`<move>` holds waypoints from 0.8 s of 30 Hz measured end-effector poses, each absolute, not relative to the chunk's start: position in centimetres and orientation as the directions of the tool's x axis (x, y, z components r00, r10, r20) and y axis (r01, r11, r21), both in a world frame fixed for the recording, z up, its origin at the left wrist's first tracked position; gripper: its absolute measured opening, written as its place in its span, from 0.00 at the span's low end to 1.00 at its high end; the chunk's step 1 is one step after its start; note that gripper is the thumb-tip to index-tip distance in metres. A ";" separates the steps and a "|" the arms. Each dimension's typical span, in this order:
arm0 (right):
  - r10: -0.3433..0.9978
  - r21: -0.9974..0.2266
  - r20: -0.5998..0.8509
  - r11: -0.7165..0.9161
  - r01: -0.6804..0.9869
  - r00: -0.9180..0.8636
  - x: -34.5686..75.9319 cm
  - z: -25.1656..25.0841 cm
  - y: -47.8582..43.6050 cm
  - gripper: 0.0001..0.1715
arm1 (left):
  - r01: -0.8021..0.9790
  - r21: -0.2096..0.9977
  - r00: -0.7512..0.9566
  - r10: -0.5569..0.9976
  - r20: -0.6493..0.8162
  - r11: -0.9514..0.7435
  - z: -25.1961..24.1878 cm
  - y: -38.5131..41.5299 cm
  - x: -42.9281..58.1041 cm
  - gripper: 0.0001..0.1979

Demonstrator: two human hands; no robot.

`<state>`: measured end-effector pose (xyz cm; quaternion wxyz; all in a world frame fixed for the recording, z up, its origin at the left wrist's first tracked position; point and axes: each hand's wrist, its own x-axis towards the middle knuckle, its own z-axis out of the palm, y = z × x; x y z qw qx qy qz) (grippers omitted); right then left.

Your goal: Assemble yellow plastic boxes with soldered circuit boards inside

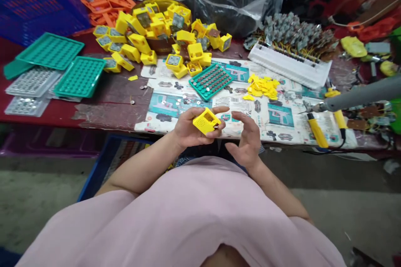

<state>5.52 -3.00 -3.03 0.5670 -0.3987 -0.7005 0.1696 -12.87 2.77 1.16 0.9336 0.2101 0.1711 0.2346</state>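
Note:
My left hand (pixel 191 129) grips a small yellow plastic housing (pixel 206 122) with a dotted grille of holes and a square opening on top. Just right of it, my right hand (pixel 246 139) is held with fingers apart and nothing between them. Both hands hover at the front edge of the work table. Beyond them lies a green tray (pixel 205 91) holding rows of small round button cells. To its right is a heap of small flat yellow pieces (pixel 262 86). Many similar yellow housings (pixel 134 52) are piled at the back, some with grey parts inside.
Green trays (pixel 79 77) and clear trays (pixel 26 106) are stacked at left, by a blue basket (pixel 40 4). A white foam block (pixel 290 66) with wired parts stands at right. Near it are a yellow-handled screwdriver (pixel 318 131) and a grey tool (pixel 360 94) reaching in.

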 end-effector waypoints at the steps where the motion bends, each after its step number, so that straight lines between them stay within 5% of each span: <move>1: 0.720 -0.653 0.691 0.659 0.374 -0.062 6.0 -2.4 -3.2 0.41 | -0.335 0.511 0.832 0.503 -0.234 0.792 1.1 2.6 -12.0 0.28; 5: 0.692 -0.554 0.714 0.654 0.516 -0.111 8.3 -0.9 -3.7 0.48 | -0.164 0.634 0.791 0.485 -0.373 0.755 1.1 1.8 -8.1 0.28; 9: 0.719 -0.537 0.693 0.571 0.621 -0.063 11.1 -1.0 -4.2 0.41 | -0.086 0.657 0.727 0.498 -0.472 0.749 1.4 1.3 -4.2 0.32; 20: 0.674 -0.465 0.739 0.513 0.721 -0.003 17.1 -0.5 -5.2 0.43 | -0.126 0.480 0.752 0.399 -0.525 0.868 1.0 0.2 2.7 0.26; 24: 0.714 -0.469 0.692 0.551 0.690 -0.100 17.9 -0.7 -5.1 0.41 | -0.117 0.651 0.721 0.514 -0.464 0.750 1.2 0.1 2.3 0.29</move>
